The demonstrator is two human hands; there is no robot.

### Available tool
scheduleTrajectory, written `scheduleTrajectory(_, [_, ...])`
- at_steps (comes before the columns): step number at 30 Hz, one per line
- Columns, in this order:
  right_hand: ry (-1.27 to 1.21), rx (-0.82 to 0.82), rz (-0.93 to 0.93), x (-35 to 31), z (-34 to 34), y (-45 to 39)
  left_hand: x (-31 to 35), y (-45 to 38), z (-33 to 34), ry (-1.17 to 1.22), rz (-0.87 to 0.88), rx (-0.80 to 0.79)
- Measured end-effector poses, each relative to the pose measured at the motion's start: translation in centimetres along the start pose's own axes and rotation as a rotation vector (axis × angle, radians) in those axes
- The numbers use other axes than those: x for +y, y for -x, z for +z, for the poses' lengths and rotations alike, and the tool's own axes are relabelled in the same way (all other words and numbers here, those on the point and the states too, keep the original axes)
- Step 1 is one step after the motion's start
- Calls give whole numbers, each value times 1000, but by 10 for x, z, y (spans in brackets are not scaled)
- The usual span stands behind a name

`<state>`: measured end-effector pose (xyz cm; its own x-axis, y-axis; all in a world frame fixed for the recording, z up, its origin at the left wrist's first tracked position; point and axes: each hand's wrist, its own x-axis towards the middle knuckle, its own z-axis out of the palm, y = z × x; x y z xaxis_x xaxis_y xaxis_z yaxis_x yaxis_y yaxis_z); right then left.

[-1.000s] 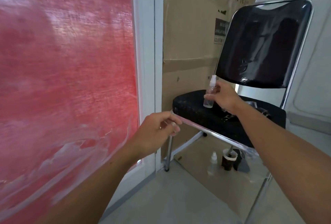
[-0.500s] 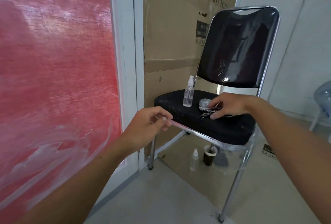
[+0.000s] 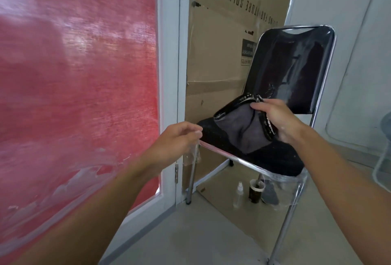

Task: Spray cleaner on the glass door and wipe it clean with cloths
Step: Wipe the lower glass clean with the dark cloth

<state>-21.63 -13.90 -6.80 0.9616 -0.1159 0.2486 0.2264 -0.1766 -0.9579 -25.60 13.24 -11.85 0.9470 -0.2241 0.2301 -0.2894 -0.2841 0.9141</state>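
The black chair is standing on the grey floor, chrome frame gleaming, seat padding facing us. A grey cloth with a dark trimmed edge is lying partly on the seat, its upper edge being lifted clear. Under the chair, a flat sheet of cardboard is lying on the floor, and on it a small clear bottle is standing upright just beside a dark cup.
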Motion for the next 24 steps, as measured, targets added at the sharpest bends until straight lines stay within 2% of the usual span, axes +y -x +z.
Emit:
scheduleTrajectory(3, [-226, -102, 70, -11, 38, 23, 2, 13, -6, 102, -166, -21])
scheduleTrajectory(6, [-400, -285, 229, -12, 82, 41, -3, 31, -19, 326, -193, -42])
scheduleTrajectory(8, [-457, -375, 278, -8, 111, 49, -6, 43, -33, 442, -168, 33])
scheduleTrajectory(10, [-431, -402, 293, -4, 138, 58, -9, 54, -51, 511, -149, 185])
scheduleTrajectory(13, [-424, -475, 287, 7, 176, 78, -16, 67, -84, 326, -130, 397])
scheduleTrajectory(15, [-496, -586, 281, 17, 201, 90, -22, 77, -106, 184, -143, 418])
scheduleTrajectory(17, [-575, -664, 284, 23, 228, 100, -27, 88, -125, 186, -172, 379])
scheduleTrajectory(20, [-674, -614, 267, 25, 268, 105, -37, 98, -148, 147, -193, 477])
scheduleTrajectory(24, [-901, -334, 314, 12, 310, 87, -56, 105, -177, 87, -64, 699])
